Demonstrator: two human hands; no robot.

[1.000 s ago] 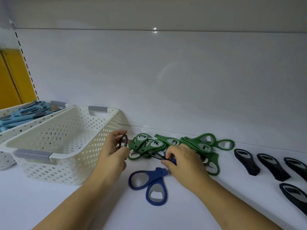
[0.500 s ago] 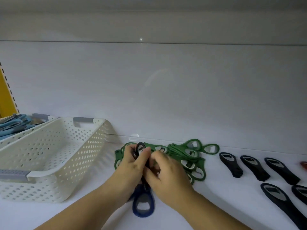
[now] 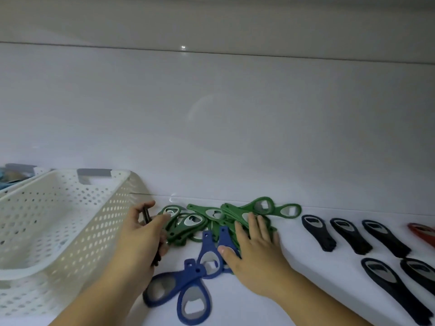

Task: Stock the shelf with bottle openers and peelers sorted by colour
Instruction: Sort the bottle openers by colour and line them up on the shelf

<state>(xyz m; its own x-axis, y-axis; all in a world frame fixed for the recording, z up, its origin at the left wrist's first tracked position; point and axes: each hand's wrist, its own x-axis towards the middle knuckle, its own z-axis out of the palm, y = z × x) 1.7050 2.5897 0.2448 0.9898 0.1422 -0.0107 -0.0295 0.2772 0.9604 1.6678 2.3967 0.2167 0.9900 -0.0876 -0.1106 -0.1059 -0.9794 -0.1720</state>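
left hand [image 3: 141, 234]: closed on black opener [image 3: 146, 216], centre-left | right hand [image 3: 254, 252]: spread flat, pressed on green openers [image 3: 211, 220], centre

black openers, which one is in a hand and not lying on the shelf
The black opener gripped in the left hand, beside the white basket. The other black openers lie flat on the shelf, right of the green pile.
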